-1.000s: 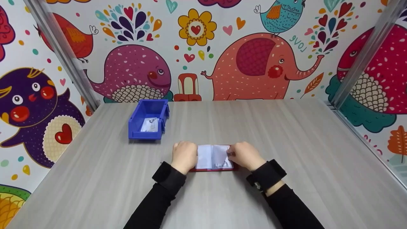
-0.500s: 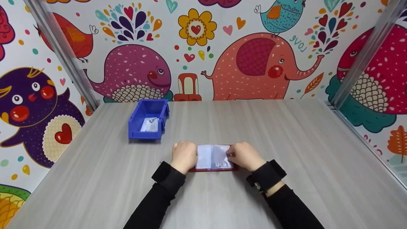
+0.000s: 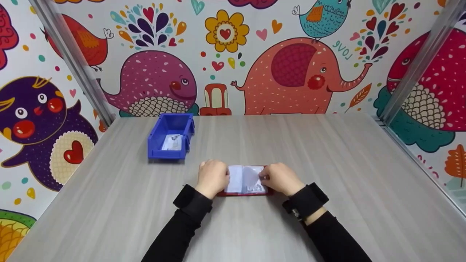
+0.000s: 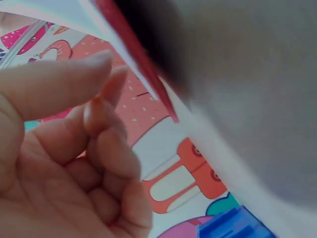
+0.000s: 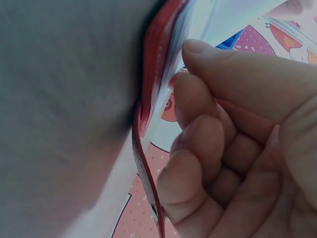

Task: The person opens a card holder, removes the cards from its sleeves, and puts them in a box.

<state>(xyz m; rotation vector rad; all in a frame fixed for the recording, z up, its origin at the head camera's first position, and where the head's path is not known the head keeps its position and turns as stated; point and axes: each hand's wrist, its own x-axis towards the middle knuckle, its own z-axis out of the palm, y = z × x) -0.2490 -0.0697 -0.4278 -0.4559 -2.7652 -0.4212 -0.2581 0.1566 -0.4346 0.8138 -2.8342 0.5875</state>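
A red-covered card holder with clear sleeves (image 3: 235,180) lies spread on the table between my hands. Faint printed marks show low on its right side. My right hand (image 3: 282,178) pinches the outer edge of a clear page, which bends up a little; in the right wrist view, its thumb and forefinger (image 5: 190,84) meet that edge. At the left edge is my left hand (image 3: 213,178), its other fingers curled under the thumb. In the left wrist view the red cover (image 4: 148,74) passes just beyond the left thumb (image 4: 59,82); whether the fingertips grip the holder cannot be told.
A blue bin (image 3: 166,154) stands at the back left, holding a white printed card or packet (image 3: 172,142). Around the grey table (image 3: 327,153) are cartoon-printed walls (image 3: 225,72) and metal posts (image 3: 415,65).
My left hand has shifted slightly to the right and up over the holder's left edge. The right hand stays at the clear page, and the view has drifted very slightly.
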